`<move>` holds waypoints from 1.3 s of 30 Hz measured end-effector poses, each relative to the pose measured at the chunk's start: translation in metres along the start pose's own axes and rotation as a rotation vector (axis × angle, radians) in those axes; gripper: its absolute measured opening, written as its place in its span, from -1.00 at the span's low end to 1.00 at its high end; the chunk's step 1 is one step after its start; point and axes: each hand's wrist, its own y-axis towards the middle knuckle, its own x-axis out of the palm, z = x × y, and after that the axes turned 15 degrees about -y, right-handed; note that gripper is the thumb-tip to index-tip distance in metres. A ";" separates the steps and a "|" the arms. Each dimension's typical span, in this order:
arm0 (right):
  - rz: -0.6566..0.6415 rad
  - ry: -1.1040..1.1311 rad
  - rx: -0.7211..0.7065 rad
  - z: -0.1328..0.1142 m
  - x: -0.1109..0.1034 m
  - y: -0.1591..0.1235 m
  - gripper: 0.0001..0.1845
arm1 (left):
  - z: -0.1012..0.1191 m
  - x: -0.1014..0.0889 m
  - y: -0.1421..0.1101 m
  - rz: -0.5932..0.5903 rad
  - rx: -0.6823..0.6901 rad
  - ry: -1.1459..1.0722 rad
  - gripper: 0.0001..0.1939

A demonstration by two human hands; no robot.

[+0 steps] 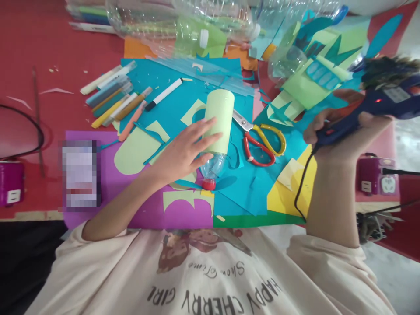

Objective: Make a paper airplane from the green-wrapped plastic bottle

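My left hand [187, 148] lies with fingers spread flat on a plastic bottle [218, 127] wrapped in pale green paper. The bottle lies on its side on blue paper, its red cap [208, 184] pointing toward me. My right hand [341, 131] is raised at the right and closed round the handle of a blue glue gun [383, 105], whose black cord [300, 188] hangs down past my forearm.
Red-and-yellow scissors [262, 142] lie right of the bottle. Several markers [114, 98] sit at the left, clear empty bottles [183, 22] at the back. Coloured paper sheets and cut shapes [315, 74] cover the red table [33, 65]. Purple power strips [11, 181] sit at both sides.
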 end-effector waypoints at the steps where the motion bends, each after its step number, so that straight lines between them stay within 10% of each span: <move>1: -0.032 0.024 0.042 -0.002 0.000 0.001 -0.74 | -0.003 0.003 0.000 -0.044 0.048 0.026 -0.56; 16: -0.457 -0.078 0.306 -0.005 0.050 0.003 -0.69 | -0.016 0.015 -0.022 0.114 0.122 0.188 -0.28; 39: -0.474 -0.133 0.257 0.000 0.081 0.016 -0.77 | -0.018 0.018 -0.023 0.101 0.056 -0.039 -0.23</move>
